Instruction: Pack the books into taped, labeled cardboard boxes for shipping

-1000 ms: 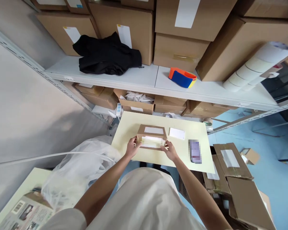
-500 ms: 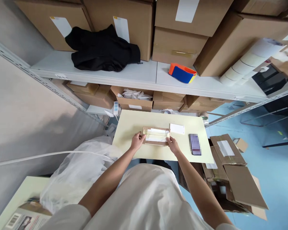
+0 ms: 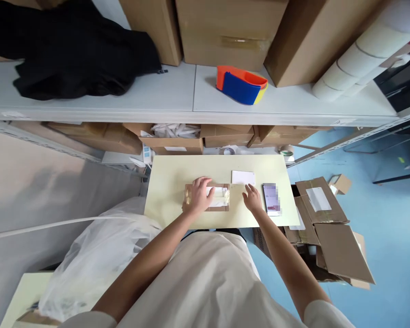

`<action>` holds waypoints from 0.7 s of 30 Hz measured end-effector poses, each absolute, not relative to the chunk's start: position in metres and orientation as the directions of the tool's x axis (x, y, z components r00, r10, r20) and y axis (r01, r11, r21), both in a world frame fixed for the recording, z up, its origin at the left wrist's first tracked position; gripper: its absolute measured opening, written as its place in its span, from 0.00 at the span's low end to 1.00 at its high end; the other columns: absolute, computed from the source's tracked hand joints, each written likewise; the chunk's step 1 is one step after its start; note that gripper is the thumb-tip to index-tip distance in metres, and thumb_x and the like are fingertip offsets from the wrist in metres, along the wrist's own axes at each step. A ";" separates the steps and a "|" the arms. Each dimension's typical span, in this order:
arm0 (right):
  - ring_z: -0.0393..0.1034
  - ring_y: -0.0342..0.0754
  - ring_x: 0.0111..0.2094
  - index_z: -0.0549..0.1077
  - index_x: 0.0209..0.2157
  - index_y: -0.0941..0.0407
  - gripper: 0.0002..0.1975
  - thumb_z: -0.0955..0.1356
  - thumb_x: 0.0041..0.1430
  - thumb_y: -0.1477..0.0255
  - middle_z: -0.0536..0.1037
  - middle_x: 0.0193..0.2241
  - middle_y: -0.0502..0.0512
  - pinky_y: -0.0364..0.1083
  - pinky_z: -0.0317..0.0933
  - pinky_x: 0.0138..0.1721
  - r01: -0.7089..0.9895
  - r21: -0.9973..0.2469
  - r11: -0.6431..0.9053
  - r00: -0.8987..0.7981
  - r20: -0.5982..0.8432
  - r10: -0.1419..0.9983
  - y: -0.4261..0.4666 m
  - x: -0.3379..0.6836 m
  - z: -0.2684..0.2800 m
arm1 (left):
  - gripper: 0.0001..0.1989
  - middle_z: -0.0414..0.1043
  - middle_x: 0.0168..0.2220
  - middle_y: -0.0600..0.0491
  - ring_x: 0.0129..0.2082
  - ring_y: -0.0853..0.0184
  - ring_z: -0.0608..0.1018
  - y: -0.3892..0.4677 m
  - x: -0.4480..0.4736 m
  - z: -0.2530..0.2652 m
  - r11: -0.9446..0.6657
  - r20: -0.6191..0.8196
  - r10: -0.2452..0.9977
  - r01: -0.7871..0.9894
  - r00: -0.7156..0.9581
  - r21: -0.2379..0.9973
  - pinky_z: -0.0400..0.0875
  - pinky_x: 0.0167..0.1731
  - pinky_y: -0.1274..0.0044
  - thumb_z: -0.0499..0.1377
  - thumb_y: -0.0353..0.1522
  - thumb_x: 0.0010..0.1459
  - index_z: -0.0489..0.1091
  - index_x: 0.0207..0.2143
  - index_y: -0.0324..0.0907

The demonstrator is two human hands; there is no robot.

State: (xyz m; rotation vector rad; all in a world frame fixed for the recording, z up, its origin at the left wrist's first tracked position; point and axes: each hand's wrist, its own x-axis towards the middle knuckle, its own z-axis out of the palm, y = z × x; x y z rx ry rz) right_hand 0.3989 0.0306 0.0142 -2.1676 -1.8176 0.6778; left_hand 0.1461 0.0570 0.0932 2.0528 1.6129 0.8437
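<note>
On the pale yellow table point(image 3: 171, 168) lies a small cardboard box point(image 3: 222, 205), closed with clear tape and bearing a white label on top. My left hand point(image 3: 200, 197) rests across the left part of the box, its thumb apart and its fingertips by the far edge, covering part of the label. To the right of the box, my right hand point(image 3: 253, 199) hovers over the table with fingers apart, holding nothing. Its fingertips are close to a white stack of labels or cards point(image 3: 243, 177). Farther right lies a phone point(image 3: 272, 199) with its screen lit.
A shelf edge point(image 3: 157, 115) runs above the table's far side, bearing a black garment point(image 3: 78, 50), an orange and blue band point(image 3: 242, 85) and white rolls point(image 3: 355, 61). Opened cartons point(image 3: 338, 246) are heaped at right. White plastic wrapping point(image 3: 99, 255) lies at left.
My left hand has moved from the box's left end onto its top. My right hand has let go of the right end and moved right, toward the white stack. The camera view has shifted.
</note>
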 end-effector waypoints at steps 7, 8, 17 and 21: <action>0.52 0.62 0.61 0.63 0.56 0.65 0.25 0.59 0.62 0.66 0.62 0.59 0.74 0.65 0.46 0.57 0.913 -0.314 -0.262 0.204 -0.206 0.957 0.079 0.409 -0.010 | 0.10 0.70 0.44 0.46 0.49 0.59 0.70 0.102 0.208 0.086 -0.212 0.113 0.977 0.723 0.183 0.657 0.64 0.51 0.66 0.57 0.31 0.55 0.70 0.40 0.42; 0.54 0.62 0.60 0.65 0.54 0.64 0.24 0.59 0.62 0.65 0.63 0.57 0.74 0.65 0.44 0.57 0.907 -0.315 -0.279 0.229 -0.188 0.955 0.082 0.407 -0.013 | 0.10 0.70 0.44 0.47 0.48 0.60 0.70 0.105 0.212 0.084 -0.196 0.102 0.980 0.727 0.172 0.659 0.64 0.51 0.66 0.57 0.31 0.55 0.70 0.40 0.42; 0.66 0.54 0.51 0.75 0.38 0.54 0.14 0.59 0.62 0.69 0.78 0.42 0.59 0.68 0.32 0.59 0.835 -0.471 -0.285 0.281 -0.080 0.956 0.088 0.408 -0.020 | 0.10 0.72 0.44 0.47 0.48 0.59 0.71 0.117 0.216 0.071 -0.032 -0.078 0.992 0.802 0.098 0.597 0.65 0.49 0.65 0.57 0.32 0.55 0.70 0.41 0.42; 0.67 0.56 0.48 0.75 0.38 0.55 0.13 0.61 0.61 0.65 0.76 0.46 0.61 0.64 0.48 0.55 0.809 -0.535 -0.244 0.325 0.061 0.944 0.084 0.412 -0.011 | 0.17 0.71 0.49 0.46 0.50 0.56 0.71 0.134 0.231 0.067 -0.060 -0.231 0.944 0.809 0.237 0.585 0.65 0.50 0.64 0.60 0.35 0.53 0.69 0.47 0.42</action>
